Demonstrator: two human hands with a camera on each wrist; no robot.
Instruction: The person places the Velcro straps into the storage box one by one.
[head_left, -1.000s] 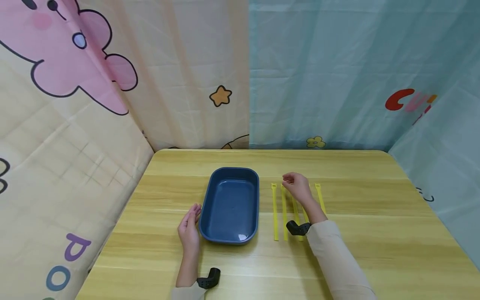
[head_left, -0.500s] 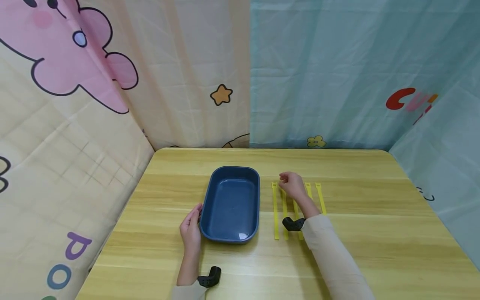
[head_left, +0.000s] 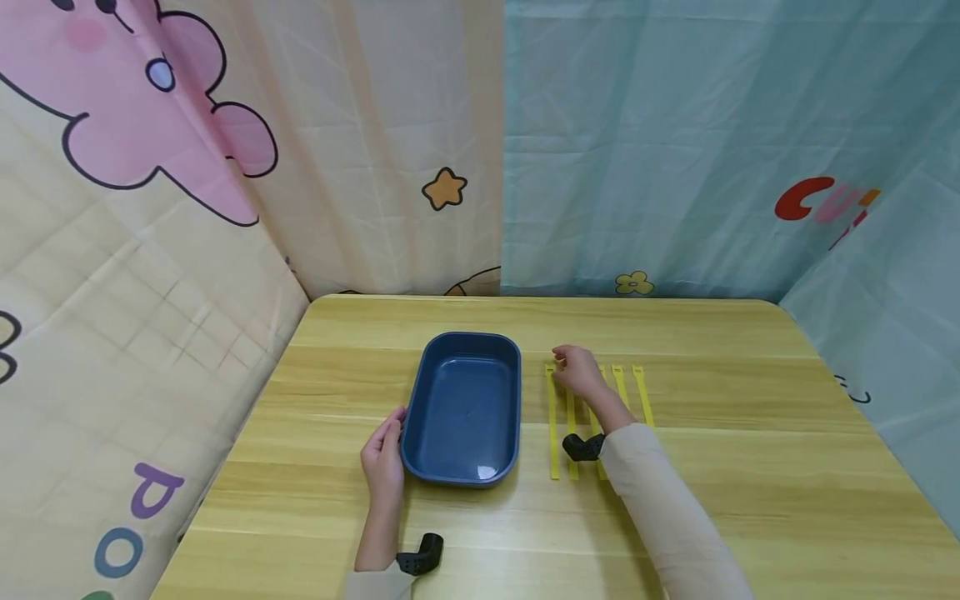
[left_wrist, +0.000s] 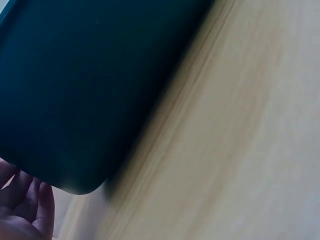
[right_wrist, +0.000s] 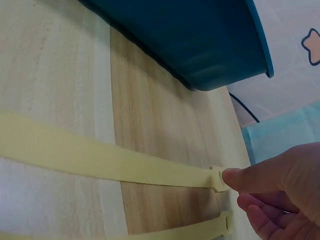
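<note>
My left hand (head_left: 384, 467) rests against the left wall of a deep blue plastic tray (head_left: 405, 433), its fingertips touching just below the rim. In the left wrist view the fingers (left_wrist: 45, 205) show at the tray's lower corner. Several yellow cable straps (head_left: 553, 433) with slotted heads lie side by side to the right of the tray. My right hand (head_left: 581, 372) is over the head of the leftmost strap. From the right wrist, the thumb and a mostly hidden finger pinch this yellow strap (right_wrist: 165, 172) at its slotted end. A second strap (right_wrist: 200, 229) lies beside it.
The wooden table (head_left: 712, 500) reaches back to a printed curtain (head_left: 637, 150), with another curtain along the left side. Black wrist cameras (head_left: 423, 554) sit on both forearms. The tray's interior holds nothing visible.
My right hand has moved left across the straps to the leftmost one, uncovering the heads of straps on the right. The left hand has shifted slightly right against the tray.
</note>
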